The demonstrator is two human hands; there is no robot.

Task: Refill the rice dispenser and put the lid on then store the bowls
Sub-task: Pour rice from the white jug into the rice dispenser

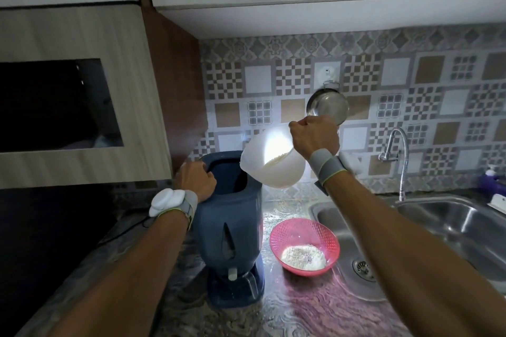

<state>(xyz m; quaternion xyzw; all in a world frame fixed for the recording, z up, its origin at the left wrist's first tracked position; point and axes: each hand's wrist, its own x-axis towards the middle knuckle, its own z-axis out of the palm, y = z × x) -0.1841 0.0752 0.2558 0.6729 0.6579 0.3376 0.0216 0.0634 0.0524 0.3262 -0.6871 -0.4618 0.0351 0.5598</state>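
Note:
A tall dark blue rice dispenser [232, 230] stands on the counter with its top open and no lid on it. My left hand [196, 180] grips the dispenser's upper left rim. My right hand [315, 136] holds a white bowl [276, 164] by its rim, tilted steeply over the dispenser's opening, with some rice lying at its lower lip. A pink bowl [304, 238] with rice in its bottom sits on the counter just right of the dispenser. The dispenser's lid is not in view.
A steel sink [410, 224] with a curved tap [401, 150] lies to the right. A steel pan [327, 107] hangs on the tiled wall behind my right hand. Wooden cabinets stand to the left, white cupboards overhead. Marbled counter [287, 309] stretches toward me.

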